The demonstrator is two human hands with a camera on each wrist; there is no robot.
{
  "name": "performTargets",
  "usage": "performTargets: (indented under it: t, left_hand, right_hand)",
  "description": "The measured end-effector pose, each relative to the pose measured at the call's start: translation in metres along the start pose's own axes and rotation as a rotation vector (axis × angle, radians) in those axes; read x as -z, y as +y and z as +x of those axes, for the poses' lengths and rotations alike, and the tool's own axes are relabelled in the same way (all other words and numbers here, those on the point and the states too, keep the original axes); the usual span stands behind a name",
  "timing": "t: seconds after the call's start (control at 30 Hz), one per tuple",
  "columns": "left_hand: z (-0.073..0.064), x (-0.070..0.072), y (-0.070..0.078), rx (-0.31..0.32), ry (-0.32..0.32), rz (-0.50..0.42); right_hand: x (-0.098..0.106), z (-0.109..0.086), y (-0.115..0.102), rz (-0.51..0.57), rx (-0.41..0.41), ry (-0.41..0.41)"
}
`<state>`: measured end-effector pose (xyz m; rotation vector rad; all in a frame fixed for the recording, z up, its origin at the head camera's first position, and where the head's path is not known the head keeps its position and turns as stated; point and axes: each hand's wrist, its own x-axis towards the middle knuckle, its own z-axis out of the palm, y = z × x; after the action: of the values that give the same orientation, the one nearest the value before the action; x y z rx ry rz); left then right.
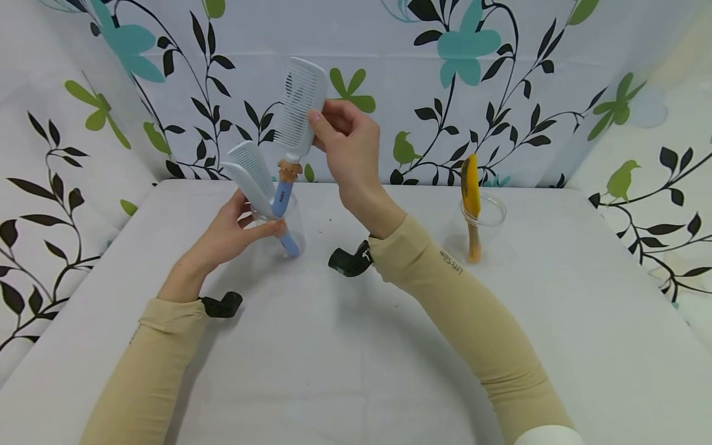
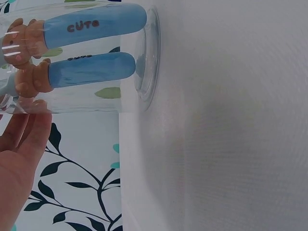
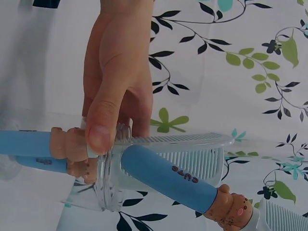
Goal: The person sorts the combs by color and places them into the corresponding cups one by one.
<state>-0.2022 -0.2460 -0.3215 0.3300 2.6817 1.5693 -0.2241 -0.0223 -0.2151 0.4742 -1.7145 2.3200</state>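
Observation:
A clear glass jar stands on the table with two pale-blue combs in it, their blue handles down and toothed heads above the rim. My left hand grips this jar near its rim, and the right wrist view shows its thumb against the neck of one comb. My right hand pinches a third comb by its toothed head, above the jar. That comb's blue handle points down, its tip close to the rim. The right hand itself lies outside the right wrist view.
Farther right, a second clear jar holds a yellow item with a tan handle; its exact kind is unclear. A white cloth covers the table. Leaf-patterned curtains stand along the back and sides.

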Motion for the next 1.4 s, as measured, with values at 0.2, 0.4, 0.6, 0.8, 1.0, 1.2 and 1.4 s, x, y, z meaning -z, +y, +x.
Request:
performTargets:
  t: [0.2, 0.4, 0.6, 0.8, 1.0, 1.2, 1.4]
  left_hand:
    - [0.0, 0.0, -0.001, 0.006, -0.002, 0.01]
    - [0.0, -0.001, -0.001, -0.007, -0.009, 0.011]
    - [0.0, -0.002, 0.0, -0.011, -0.011, 0.01]
    - [0.001, -0.002, -0.001, 0.001, 0.001, 0.015]
    - [0.0, -0.002, 0.0, 0.008, 0.001, 0.01]
    - [-0.001, -0.001, 0.001, 0.002, -0.008, 0.007]
    - [-0.002, 0.0, 0.001, -0.011, -0.019, 0.004]
  right_hand:
    - [0.003, 0.002, 0.002, 0.027, -0.007, 0.014]
    - [0.005, 0.001, 0.003, 0.022, -0.022, 0.044]
    - [0.005, 0.001, 0.008, -0.008, -0.016, 0.071]
    - [0.003, -0.003, 0.017, -0.065, 0.037, -0.006]
    - [-0.001, -0.009, 0.026, -0.209, 0.068, -0.098]
    - [-0.005, -0.013, 0.035, -0.28, 0.074, -0.187]
    - [-0.008, -0.016, 0.04, -0.31, 0.055, -0.238]
